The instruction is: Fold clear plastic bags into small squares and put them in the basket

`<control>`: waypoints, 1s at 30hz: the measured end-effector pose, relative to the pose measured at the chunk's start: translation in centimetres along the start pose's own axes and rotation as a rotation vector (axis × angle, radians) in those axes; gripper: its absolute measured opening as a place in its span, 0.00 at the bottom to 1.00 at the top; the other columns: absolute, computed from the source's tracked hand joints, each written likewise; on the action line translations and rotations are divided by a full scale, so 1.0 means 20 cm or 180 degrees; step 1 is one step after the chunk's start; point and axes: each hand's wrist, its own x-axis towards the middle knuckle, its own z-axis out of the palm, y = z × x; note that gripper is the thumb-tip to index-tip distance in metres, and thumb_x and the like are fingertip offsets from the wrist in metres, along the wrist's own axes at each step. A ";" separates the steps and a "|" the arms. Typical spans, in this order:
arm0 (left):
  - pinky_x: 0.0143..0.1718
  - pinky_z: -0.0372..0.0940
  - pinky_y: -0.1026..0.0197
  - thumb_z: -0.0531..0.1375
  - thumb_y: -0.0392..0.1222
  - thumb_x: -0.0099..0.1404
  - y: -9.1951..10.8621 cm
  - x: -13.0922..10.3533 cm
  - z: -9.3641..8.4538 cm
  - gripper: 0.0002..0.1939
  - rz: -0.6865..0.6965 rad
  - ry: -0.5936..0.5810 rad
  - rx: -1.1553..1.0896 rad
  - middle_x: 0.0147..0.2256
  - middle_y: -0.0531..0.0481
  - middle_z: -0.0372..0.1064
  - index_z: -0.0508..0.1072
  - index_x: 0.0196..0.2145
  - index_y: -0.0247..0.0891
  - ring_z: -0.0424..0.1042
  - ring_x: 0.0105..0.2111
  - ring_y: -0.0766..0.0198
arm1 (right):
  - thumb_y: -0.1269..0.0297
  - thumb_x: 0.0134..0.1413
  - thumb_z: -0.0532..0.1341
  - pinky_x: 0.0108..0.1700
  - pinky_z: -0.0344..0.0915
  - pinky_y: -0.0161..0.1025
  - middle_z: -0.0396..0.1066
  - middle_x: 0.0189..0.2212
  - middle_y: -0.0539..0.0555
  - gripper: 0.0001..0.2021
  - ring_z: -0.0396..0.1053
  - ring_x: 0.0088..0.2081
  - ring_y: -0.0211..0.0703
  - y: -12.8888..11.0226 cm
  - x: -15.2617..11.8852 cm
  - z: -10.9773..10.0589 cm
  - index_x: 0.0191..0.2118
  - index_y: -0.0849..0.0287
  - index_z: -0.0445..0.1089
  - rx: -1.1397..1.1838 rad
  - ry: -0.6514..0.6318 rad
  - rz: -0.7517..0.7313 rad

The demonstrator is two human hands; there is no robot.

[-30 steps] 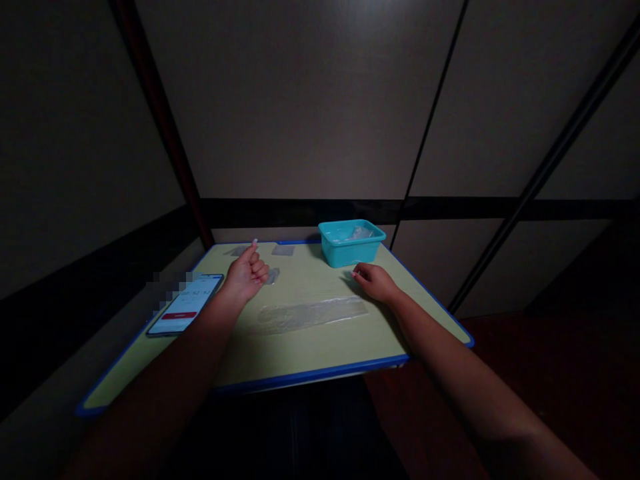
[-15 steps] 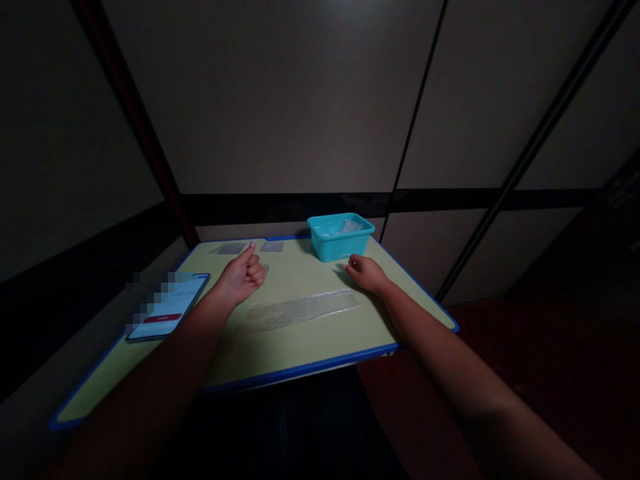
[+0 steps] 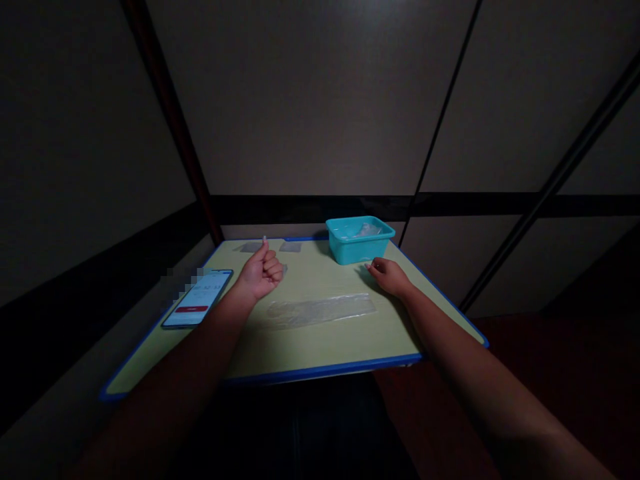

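Note:
My left hand (image 3: 262, 271) is held over the left half of the yellow table in a loose fist, thumb pointing up, with nothing visible in it. Just behind its knuckles shows a small clear plastic piece (image 3: 285, 269). Fingers curled in, my right hand (image 3: 388, 275) is in front of the turquoise basket (image 3: 359, 251); I see nothing in its grasp. Crumpled clear plastic (image 3: 369, 230) lies inside the basket. Between and nearer than both hands, a long flat clear plastic bag (image 3: 323, 311) stretches across the tabletop.
A phone (image 3: 200, 297) with a lit screen lies at the table's left side. Two small greyish plastic pieces, one of them a square (image 3: 291, 247), rest near the back edge. The yellow table (image 3: 320, 350) has a blue rim, and panelled cabinet doors (image 3: 310, 100) stand behind it.
The whole view has shifted, so table, basket and hands appear farther right. Both hands keep nearly the same pose and place over the table.

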 end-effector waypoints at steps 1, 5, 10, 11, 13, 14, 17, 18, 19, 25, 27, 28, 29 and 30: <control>0.10 0.40 0.69 0.44 0.50 0.71 -0.01 0.01 0.00 0.26 -0.0041 -0.0021 0.0013 0.10 0.61 0.38 0.45 0.16 0.39 0.46 0.08 0.73 | 0.52 0.56 0.50 0.26 0.49 0.34 0.65 0.21 0.51 0.18 0.59 0.24 0.38 0.00 0.00 0.00 0.24 0.59 0.62 0.0013 -0.0003 0.0003; 0.11 0.39 0.69 0.44 0.48 0.71 -0.03 0.02 -0.01 0.26 -0.0192 -0.0036 0.0088 0.11 0.61 0.38 0.45 0.16 0.38 0.45 0.08 0.73 | 0.51 0.55 0.49 0.26 0.49 0.34 0.66 0.21 0.52 0.19 0.59 0.24 0.37 0.01 0.00 0.00 0.23 0.59 0.62 0.0050 -0.0037 0.0051; 0.11 0.38 0.69 0.43 0.51 0.70 -0.04 0.00 0.00 0.27 -0.0131 -0.0146 -0.0094 0.11 0.61 0.36 0.44 0.15 0.39 0.43 0.09 0.72 | 0.49 0.54 0.48 0.26 0.50 0.35 0.65 0.19 0.52 0.19 0.60 0.24 0.38 0.01 0.00 -0.01 0.22 0.59 0.60 0.0054 -0.0142 0.0021; 0.11 0.38 0.69 0.43 0.51 0.70 -0.04 0.00 0.00 0.27 -0.0114 -0.0186 -0.0129 0.11 0.61 0.35 0.44 0.15 0.39 0.43 0.09 0.72 | 0.49 0.53 0.48 0.26 0.50 0.35 0.64 0.19 0.52 0.20 0.60 0.23 0.39 0.01 0.00 -0.01 0.21 0.58 0.60 0.0043 -0.0159 0.0015; 0.11 0.37 0.68 0.45 0.54 0.68 -0.04 0.01 -0.01 0.28 -0.0084 -0.0222 -0.0173 0.11 0.61 0.34 0.43 0.15 0.39 0.42 0.09 0.72 | 0.48 0.53 0.48 0.26 0.51 0.35 0.65 0.19 0.52 0.20 0.61 0.23 0.39 0.01 0.00 -0.01 0.21 0.58 0.60 0.0039 -0.0217 -0.0002; 0.10 0.37 0.68 0.47 0.56 0.67 -0.04 0.01 -0.02 0.29 -0.0074 -0.0232 -0.0183 0.11 0.62 0.34 0.43 0.15 0.39 0.42 0.09 0.72 | 0.47 0.53 0.48 0.26 0.51 0.36 0.64 0.18 0.52 0.20 0.61 0.23 0.40 0.01 0.01 -0.01 0.21 0.58 0.60 0.0042 -0.0235 -0.0007; 0.10 0.37 0.68 0.50 0.57 0.65 -0.03 0.02 -0.03 0.29 -0.0058 -0.0202 -0.0186 0.12 0.62 0.34 0.42 0.15 0.40 0.41 0.09 0.72 | 0.46 0.52 0.48 0.26 0.51 0.36 0.64 0.18 0.52 0.21 0.61 0.23 0.40 0.02 0.01 -0.01 0.21 0.58 0.60 0.0053 -0.0248 0.0013; 0.10 0.38 0.68 0.50 0.57 0.65 -0.04 0.02 -0.03 0.29 -0.0047 -0.0172 -0.0186 0.12 0.62 0.34 0.42 0.15 0.40 0.41 0.09 0.72 | 0.46 0.52 0.48 0.26 0.51 0.36 0.64 0.18 0.52 0.21 0.61 0.23 0.40 0.02 0.01 -0.01 0.21 0.58 0.60 0.0058 -0.0247 0.0035; 0.10 0.38 0.68 0.50 0.56 0.65 -0.04 0.02 -0.03 0.29 -0.0029 -0.0138 -0.0184 0.11 0.62 0.34 0.43 0.15 0.40 0.41 0.09 0.72 | 0.46 0.52 0.48 0.26 0.51 0.36 0.64 0.18 0.52 0.21 0.61 0.23 0.40 0.03 0.01 -0.01 0.21 0.58 0.60 0.0068 -0.0249 0.0058; 0.10 0.38 0.68 0.50 0.52 0.67 -0.03 0.02 -0.02 0.28 0.0103 -0.0014 0.0009 0.11 0.62 0.35 0.43 0.15 0.39 0.42 0.09 0.72 | 0.48 0.53 0.48 0.27 0.52 0.36 0.66 0.20 0.53 0.21 0.62 0.25 0.40 0.02 0.01 -0.01 0.22 0.59 0.61 0.0050 -0.0283 0.0114; 0.10 0.38 0.69 0.49 0.51 0.67 -0.04 0.01 -0.01 0.28 0.0114 -0.0039 0.0241 0.11 0.62 0.35 0.43 0.15 0.39 0.41 0.09 0.73 | 0.49 0.54 0.48 0.27 0.52 0.36 0.67 0.21 0.54 0.20 0.62 0.25 0.40 0.00 0.00 -0.02 0.22 0.59 0.62 -0.0057 -0.0346 0.0110; 0.10 0.38 0.69 0.50 0.52 0.67 -0.04 0.01 0.00 0.28 0.0110 -0.0080 0.0419 0.11 0.62 0.36 0.44 0.15 0.39 0.41 0.09 0.73 | 0.50 0.55 0.48 0.27 0.52 0.36 0.67 0.22 0.54 0.20 0.62 0.25 0.40 -0.01 0.00 -0.02 0.23 0.59 0.63 -0.0120 -0.0380 0.0093; 0.10 0.38 0.69 0.51 0.52 0.66 -0.05 0.00 0.01 0.27 0.0115 -0.0139 0.0638 0.11 0.62 0.36 0.45 0.15 0.39 0.40 0.09 0.73 | 0.50 0.55 0.49 0.27 0.52 0.35 0.68 0.23 0.54 0.19 0.62 0.26 0.40 -0.02 -0.01 -0.02 0.25 0.59 0.64 -0.0179 -0.0418 0.0053; 0.10 0.38 0.69 0.52 0.53 0.65 -0.07 -0.01 0.02 0.27 0.0147 -0.0210 0.0899 0.11 0.62 0.37 0.45 0.16 0.40 0.40 0.10 0.73 | 0.50 0.56 0.49 0.27 0.52 0.35 0.68 0.25 0.54 0.19 0.62 0.27 0.40 -0.03 -0.02 -0.03 0.27 0.59 0.65 -0.0203 -0.0439 -0.0015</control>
